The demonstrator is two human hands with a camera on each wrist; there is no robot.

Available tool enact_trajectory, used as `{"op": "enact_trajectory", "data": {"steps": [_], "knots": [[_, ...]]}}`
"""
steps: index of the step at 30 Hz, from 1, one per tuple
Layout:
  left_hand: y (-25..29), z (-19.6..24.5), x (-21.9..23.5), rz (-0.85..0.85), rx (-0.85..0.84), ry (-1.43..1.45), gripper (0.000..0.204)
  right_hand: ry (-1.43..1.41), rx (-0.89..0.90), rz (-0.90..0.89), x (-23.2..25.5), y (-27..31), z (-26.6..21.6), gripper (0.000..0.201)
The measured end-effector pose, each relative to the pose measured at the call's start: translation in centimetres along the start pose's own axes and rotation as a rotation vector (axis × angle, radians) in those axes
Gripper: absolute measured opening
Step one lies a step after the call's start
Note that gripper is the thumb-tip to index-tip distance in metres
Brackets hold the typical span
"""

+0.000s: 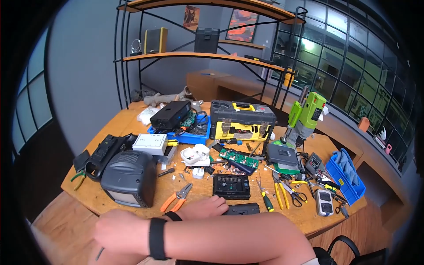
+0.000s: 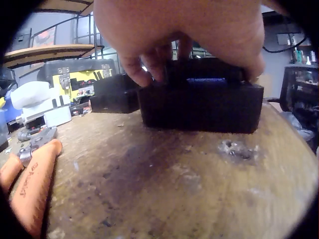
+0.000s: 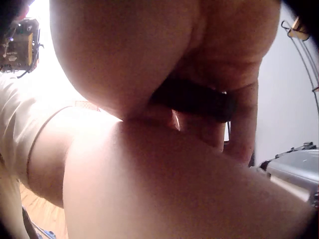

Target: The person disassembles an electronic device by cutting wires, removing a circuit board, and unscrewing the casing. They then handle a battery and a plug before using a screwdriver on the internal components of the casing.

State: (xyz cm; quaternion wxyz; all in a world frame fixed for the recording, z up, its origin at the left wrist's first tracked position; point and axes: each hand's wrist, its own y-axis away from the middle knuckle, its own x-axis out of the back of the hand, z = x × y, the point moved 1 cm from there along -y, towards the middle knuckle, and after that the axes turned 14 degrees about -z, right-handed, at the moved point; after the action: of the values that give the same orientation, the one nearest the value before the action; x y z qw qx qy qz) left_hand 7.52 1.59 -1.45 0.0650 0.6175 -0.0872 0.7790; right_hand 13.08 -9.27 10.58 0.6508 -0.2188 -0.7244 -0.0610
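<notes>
My left hand point(image 1: 205, 207) reaches over the front of the workbench to a black plastic case point(image 1: 242, 209). In the left wrist view the fingers point(image 2: 142, 72) and thumb grip the case point(image 2: 199, 107) from opposite sides at its top. Crossing over the left forearm, my right hand point(image 1: 117, 229) stays curled near the lower left. The right wrist view shows its fingers round a dark handle point(image 3: 197, 102), mostly hidden by the palm. A thin shaft point(image 1: 100, 253) pokes out below that hand. Behind the left hand lies an opened black housing point(image 1: 231, 187).
Orange-handled wire strippers point(image 1: 176, 198) lie left of the left hand, beside a small dark TV point(image 1: 129, 179). A green-handled screwdriver point(image 1: 267, 201), yellow-handled pliers point(image 1: 280, 192) and scissors point(image 1: 297, 195) lie to the right. A toolbox point(image 1: 242, 119) and drill stand point(image 1: 304, 119) stand behind.
</notes>
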Motion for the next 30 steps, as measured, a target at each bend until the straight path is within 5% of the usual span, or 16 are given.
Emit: {"op": "enact_trajectory", "data": {"steps": [2, 4, 5, 7, 9, 12, 14, 19, 30], "knots": [[0.3, 1.4, 0.9, -0.024, 0.011, -0.147, 0.032, 0.064, 0.003, 0.019, 1.2, 2.3, 1.7, 0.016], [0.5, 3.2, 3.6, 0.079, 0.009, 0.021, 0.042, 0.056, -0.035, -0.025, 3.2, 5.2, 3.6, 0.013], [-3.3, -1.1, 1.5, -0.534, -0.045, 0.083, 0.048, 0.074, -0.084, -0.122, 4.5, 6.6, 4.8, 0.01], [-3.1, -3.3, -2.2, -0.506, -0.059, 0.089, 0.058, 0.053, -0.235, -0.185, 7.0, 9.8, 6.7, 0.012], [0.3, 1.0, 0.0, 0.297, -0.019, -0.088, 0.063, 0.053, -0.444, -0.175, 8.6, 13.2, 9.3, 0.011], [0.1, 0.9, 0.9, -0.053, 0.099, 0.059, 0.069, 0.096, -0.784, -0.185, 9.6, 18.1, 13.6, 0.024], [0.0, 1.0, 0.8, -0.033, 0.093, 0.046, 0.066, 0.101, -0.895, -0.165, 9.4, 21.0, 16.6, 0.023], [0.0, 0.9, 0.2, 0.025, 0.093, 0.02, 0.063, 0.115, -0.932, -0.166, 5.6, 25.2, 22.2, 0.024], [0.1, 1.4, 0.6, 0.039, 0.16, 0.041, 0.062, 0.112, -0.714, -0.172, 2.6, 23.2, 27.3, 0.03]]}}
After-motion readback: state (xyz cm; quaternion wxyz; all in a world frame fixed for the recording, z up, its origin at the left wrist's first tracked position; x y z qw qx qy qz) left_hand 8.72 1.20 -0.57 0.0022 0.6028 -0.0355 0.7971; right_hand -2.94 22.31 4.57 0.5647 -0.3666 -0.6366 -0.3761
